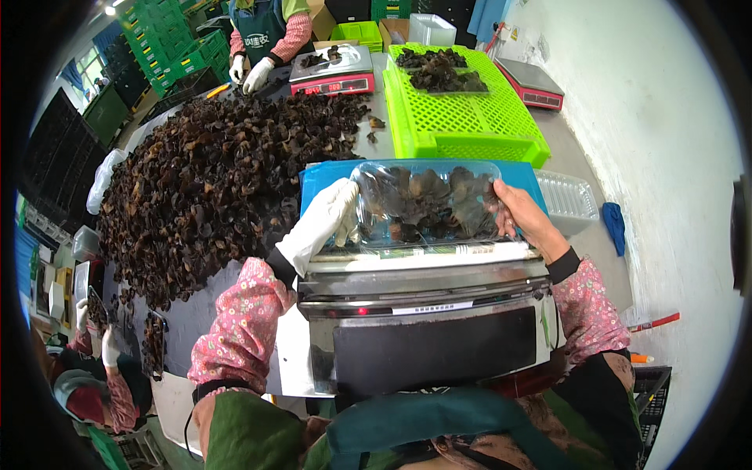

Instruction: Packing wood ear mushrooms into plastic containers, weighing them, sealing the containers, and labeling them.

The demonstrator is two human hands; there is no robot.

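Note:
A clear plastic tray (429, 235) of dark wood ear mushrooms (423, 196) is held level between my two hands, with shiny clear film over it. My left hand (323, 222), in a white glove, is closed on the tray's left end. My bare right hand (526, 213) grips the right end, thumb at the upper rim. Beneath the tray lie a blue surface (317, 177) and the white film roll (423, 260) of a wrapping machine. The machine's black flat plate (435, 350) is nearest to my body.
A large heap of wood ear mushrooms (211, 172) covers the table to the left. Ahead are an upturned green crate (486, 145) bearing filled trays, and a red scale (333, 82). Empty clear trays (568, 200) stand at right. Gloved co-workers (262, 47) work at the far side and lower left.

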